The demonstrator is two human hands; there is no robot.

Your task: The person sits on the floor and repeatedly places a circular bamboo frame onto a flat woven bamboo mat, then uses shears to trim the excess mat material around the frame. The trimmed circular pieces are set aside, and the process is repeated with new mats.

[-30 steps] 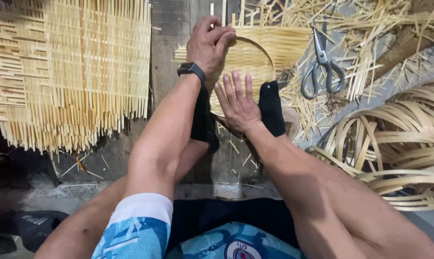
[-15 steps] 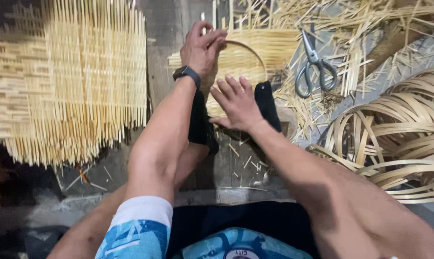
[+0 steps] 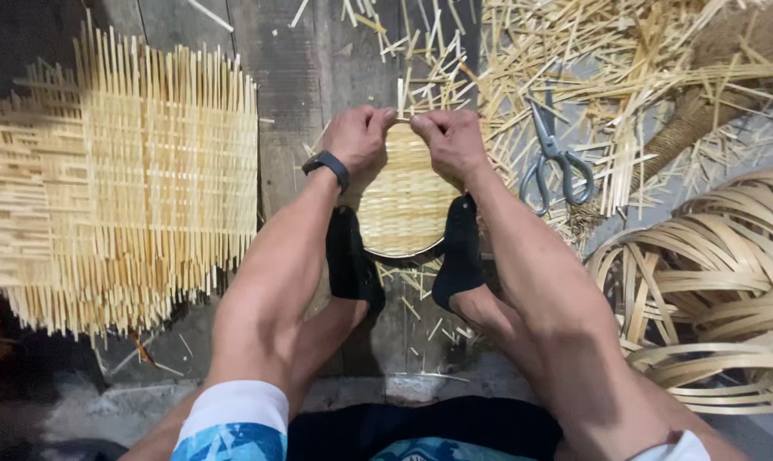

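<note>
Nearest the camera are the person's knees, in blue patterned shorts, with both forearms reaching out over them. Below the arms, two feet in black socks [image 3: 459,256] press against the near rim of a small round woven basket [image 3: 403,209], which lies on the dark plank floor [image 3: 292,77] between them. The left hand [image 3: 358,141], with a black watch [image 3: 326,166] at its wrist, and the right hand [image 3: 449,141] meet at the basket's far edge, fingers curled shut and pinching the thin strips there. To the left lies a large flat woven mat [image 3: 139,188] with loose ends sticking out. To the right, grey scissors [image 3: 553,162] rest among scattered straw offcuts [image 3: 651,94], and coils of flat bamboo strips [image 3: 711,282] lie further right.
</note>
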